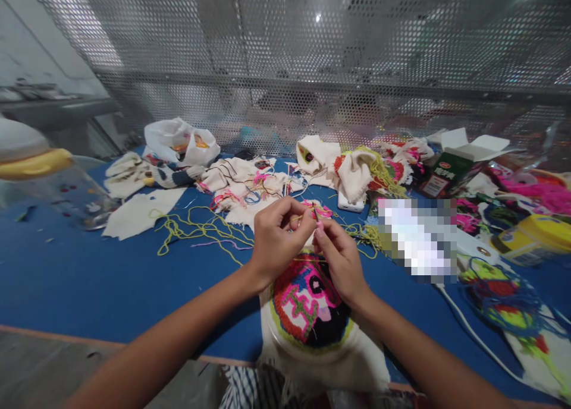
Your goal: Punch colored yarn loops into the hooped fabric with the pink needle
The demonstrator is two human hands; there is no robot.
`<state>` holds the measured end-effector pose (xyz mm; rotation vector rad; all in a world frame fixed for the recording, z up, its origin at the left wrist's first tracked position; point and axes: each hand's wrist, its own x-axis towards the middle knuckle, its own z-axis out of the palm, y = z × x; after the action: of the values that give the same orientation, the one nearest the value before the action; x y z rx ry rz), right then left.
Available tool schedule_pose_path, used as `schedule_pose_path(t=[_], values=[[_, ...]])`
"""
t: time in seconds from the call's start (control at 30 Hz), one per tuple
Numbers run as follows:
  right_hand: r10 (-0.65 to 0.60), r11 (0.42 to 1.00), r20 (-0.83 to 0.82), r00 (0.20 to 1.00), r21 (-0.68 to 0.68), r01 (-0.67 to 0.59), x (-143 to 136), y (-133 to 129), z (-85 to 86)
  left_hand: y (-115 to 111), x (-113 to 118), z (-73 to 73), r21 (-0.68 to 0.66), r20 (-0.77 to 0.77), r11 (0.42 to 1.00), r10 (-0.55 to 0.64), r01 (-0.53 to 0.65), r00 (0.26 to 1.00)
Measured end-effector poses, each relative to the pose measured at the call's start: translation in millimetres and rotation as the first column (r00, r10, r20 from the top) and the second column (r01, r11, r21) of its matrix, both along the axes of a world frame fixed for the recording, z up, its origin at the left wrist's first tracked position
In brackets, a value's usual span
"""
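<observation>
Both hands meet over a round piece of colourful yarn embroidery [306, 305] on cream cloth, which lies at the table's front edge. My left hand [279, 239] is closed in a pinch, with a yellow-green yarn strand at its fingertips. Close against it, my right hand [342, 260] pinches a thin, needle-like tool with a pink part and a dark tip; the fingers hide most of it. Pink, black, red, green and blue loops fill the embroidery, ringed by a yellow-green border. More yellow-green yarn [200, 225] trails loosely across the blue table to the left.
Cream cloth pieces [234, 180] and a white plastic bag [181, 141] lie along the back. At right are a lit phone [414, 236], a white cable [468, 326], a green box [452, 165], a yellow tub [533, 239] and tangled blue yarn [499, 302]. A clear jug [66, 189] stands left.
</observation>
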<state>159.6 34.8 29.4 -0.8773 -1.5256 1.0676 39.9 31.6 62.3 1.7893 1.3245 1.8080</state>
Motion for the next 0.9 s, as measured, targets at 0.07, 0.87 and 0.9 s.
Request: schedule_pose_path(t=[0.07, 0.87, 0.9], values=[[-0.014, 1.000, 0.002, 1.000, -0.005, 0.014, -0.6, 0.5, -0.8, 1.1, -0.6, 0.8, -0.004, -0.005, 1.000, 0.004, -0.004, 1.000], [-0.034, 0.999, 0.061, 0.998, 0.014, 0.033, -0.8, 0.1, -4.1, 2.9, -1.9, 2.0, -0.049, 0.017, 0.999, -0.001, 0.002, 1.000], [-0.035, 0.999, 0.065, 0.997, 0.018, 0.034, -0.6, 0.2, -4.3, 2.9, -1.9, 2.4, -0.054, 0.023, 0.999, -0.005, 0.006, 1.000]])
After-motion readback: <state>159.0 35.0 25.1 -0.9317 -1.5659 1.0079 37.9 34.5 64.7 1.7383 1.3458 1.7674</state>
